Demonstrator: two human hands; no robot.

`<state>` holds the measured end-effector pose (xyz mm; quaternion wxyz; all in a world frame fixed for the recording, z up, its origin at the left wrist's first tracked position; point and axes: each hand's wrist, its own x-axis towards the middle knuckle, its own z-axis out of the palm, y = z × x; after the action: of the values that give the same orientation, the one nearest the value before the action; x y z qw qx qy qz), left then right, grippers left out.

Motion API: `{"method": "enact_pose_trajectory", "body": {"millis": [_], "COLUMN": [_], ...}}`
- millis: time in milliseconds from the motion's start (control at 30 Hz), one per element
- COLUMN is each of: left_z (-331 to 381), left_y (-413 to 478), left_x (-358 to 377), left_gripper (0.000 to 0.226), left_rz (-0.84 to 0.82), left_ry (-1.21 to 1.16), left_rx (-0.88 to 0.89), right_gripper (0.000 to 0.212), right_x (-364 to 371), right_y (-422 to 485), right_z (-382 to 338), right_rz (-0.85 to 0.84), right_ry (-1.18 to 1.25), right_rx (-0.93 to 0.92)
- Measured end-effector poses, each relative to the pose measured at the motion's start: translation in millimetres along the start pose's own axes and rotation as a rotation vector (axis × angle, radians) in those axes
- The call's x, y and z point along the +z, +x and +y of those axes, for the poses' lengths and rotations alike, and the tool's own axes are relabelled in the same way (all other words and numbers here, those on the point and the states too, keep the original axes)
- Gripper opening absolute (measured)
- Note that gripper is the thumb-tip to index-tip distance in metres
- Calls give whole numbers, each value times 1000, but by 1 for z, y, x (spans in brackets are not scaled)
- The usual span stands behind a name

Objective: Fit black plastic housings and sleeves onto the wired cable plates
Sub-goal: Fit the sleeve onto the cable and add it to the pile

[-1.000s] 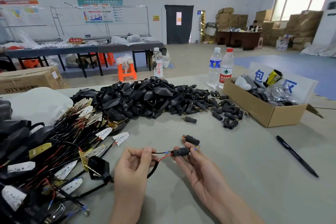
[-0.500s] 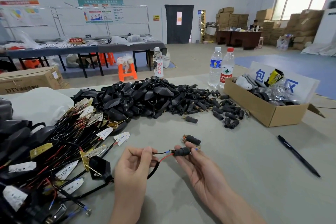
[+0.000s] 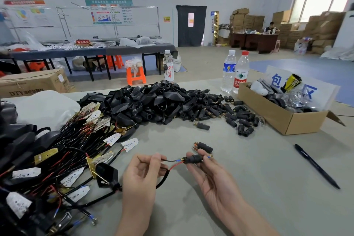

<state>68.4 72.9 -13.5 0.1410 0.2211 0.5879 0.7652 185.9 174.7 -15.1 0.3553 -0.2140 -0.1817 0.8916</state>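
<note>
My left hand (image 3: 142,175) pinches a black cable where its thin black and red wires (image 3: 173,165) split off. My right hand (image 3: 208,173) holds a small black sleeve (image 3: 193,158) threaded on those wires, with a blue-tipped terminal sticking out at its right end. The cable runs back to a black housing (image 3: 106,175) on a brass-edged plate. A second sleeve (image 3: 203,146) lies on the table just beyond my right fingers. A heap of black housings (image 3: 145,101) and loose sleeves (image 3: 220,109) lies further back. Wired plates (image 3: 63,155) pile up at the left.
An open cardboard box (image 3: 281,119) with mixed items stands at the right, two water bottles (image 3: 234,71) behind it and another bottle (image 3: 168,69) at the table's far edge. A black pen (image 3: 316,165) lies at the right. A white bag (image 3: 46,107) sits at the back left.
Almost nothing moved. Both hands keep the same hold on the wires and sleeve; the sleeve has shifted very slightly along the wires.
</note>
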Motion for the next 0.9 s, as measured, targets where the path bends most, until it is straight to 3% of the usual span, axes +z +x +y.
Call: {"method": "enact_pose_trajectory", "body": {"millis": [733, 900], "left_z": [-14, -9], "left_y": [4, 5], "left_x": [0, 0], "left_gripper": [15, 18], "left_rz": [-19, -60], "left_ry": [48, -33], "left_rx": [9, -54], "right_gripper": [25, 25], "right_x": [2, 5], "right_y": [-4, -5], "right_z": [0, -2], "right_rz": [-26, -29], "right_ry": [-38, -45], "right_rx": [-43, -47]}}
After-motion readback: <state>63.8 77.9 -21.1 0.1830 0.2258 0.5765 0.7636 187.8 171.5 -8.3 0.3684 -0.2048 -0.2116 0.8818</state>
